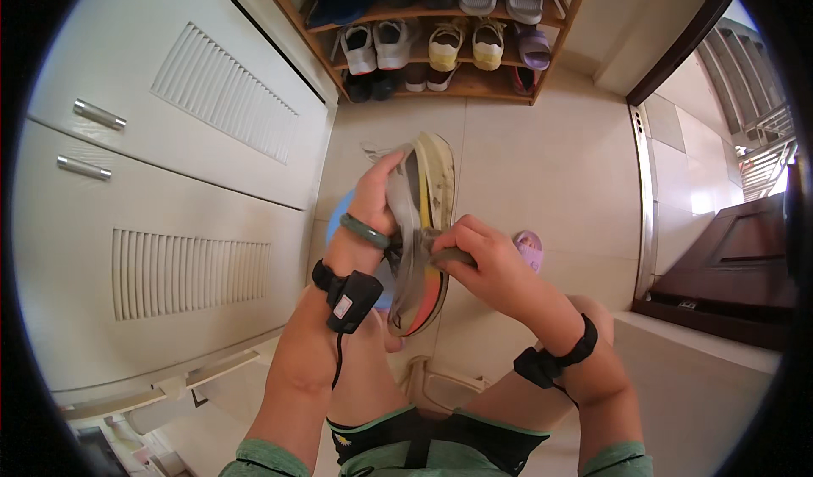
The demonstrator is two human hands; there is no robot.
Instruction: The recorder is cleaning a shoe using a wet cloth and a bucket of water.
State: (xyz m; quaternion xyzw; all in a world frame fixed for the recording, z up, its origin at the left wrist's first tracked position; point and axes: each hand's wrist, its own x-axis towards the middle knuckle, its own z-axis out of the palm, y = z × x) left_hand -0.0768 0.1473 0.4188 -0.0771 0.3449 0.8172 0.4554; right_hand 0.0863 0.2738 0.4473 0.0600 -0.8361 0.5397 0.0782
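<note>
A grey sneaker (408, 257) with a worn cream, yellow and coral sole is held up on its side in front of me, the sole facing right. My left hand (374, 191) is closed on it from the left, a dark green bangle at the wrist. My right hand (483, 258) is closed around a small grey-brown thing (453, 257), pressed to the middle of the sole's edge. Its form is partly hidden by my fingers, and I cannot tell whether it is a cloth or a brush. Behind the sneaker, a blue rounded thing (340, 221) shows in part.
A wooden shoe rack (500, 87) with several pairs of shoes stands at the far wall. White louvred cabinets (203, 189) line the left. On the right, a doorway with a dark door (720, 265) opens to stairs. My foot is in a pink slipper (530, 252).
</note>
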